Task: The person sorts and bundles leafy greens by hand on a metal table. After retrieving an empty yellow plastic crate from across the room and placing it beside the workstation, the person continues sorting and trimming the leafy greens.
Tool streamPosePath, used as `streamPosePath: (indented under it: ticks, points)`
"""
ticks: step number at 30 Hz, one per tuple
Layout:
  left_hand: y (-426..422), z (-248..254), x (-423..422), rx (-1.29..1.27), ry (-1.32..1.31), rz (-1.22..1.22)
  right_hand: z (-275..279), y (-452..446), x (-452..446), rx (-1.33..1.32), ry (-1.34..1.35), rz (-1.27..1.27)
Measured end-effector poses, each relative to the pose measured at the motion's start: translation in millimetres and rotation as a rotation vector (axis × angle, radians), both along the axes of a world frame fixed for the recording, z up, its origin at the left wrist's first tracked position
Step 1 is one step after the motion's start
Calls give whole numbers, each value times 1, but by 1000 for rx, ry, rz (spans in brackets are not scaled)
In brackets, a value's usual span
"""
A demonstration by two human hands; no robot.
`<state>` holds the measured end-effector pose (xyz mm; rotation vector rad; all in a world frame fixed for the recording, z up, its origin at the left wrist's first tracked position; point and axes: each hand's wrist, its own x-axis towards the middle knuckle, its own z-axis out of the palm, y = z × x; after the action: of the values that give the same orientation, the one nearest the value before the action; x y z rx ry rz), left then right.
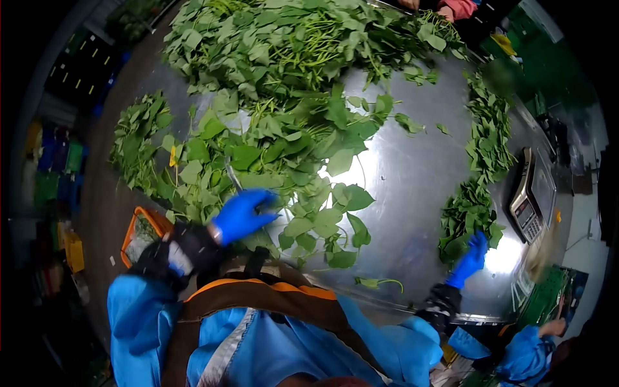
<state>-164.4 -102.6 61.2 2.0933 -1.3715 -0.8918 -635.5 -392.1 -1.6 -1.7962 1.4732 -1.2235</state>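
My left hand (244, 216), in a blue glove, is over the near edge of a spread of leafy green stems (258, 155). It is smeared by motion, and its fingers are not clear. A thin grey strip (233, 175) among the leaves runs down to this hand; whether the hand holds it I cannot tell. My right hand (471, 259), also blue-gloved, is at the near end of a row of leafy bundles (469, 216) on the right. Its fingers stretch out against the leaves. Loose broad-leaved sprigs (329, 222) lie between the hands.
A large heap of greens (277, 45) covers the far side of the metal table (412, 187). A scale (532, 197) stands at the right edge. An orange basket (132, 235) is at the left. Another person's hand (446, 11) is at the far edge; a blue-sleeved person (525, 355) is lower right.
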Motion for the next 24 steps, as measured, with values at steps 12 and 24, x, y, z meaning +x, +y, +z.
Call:
streamPosePath:
  ticks: [12,24]
  points:
    - [-14,-75,-33,-196,-369,-198,-7,79,343,607,-363,780]
    - [31,-76,-18,-184,-141,-278,-1,87,373,868,-812,681]
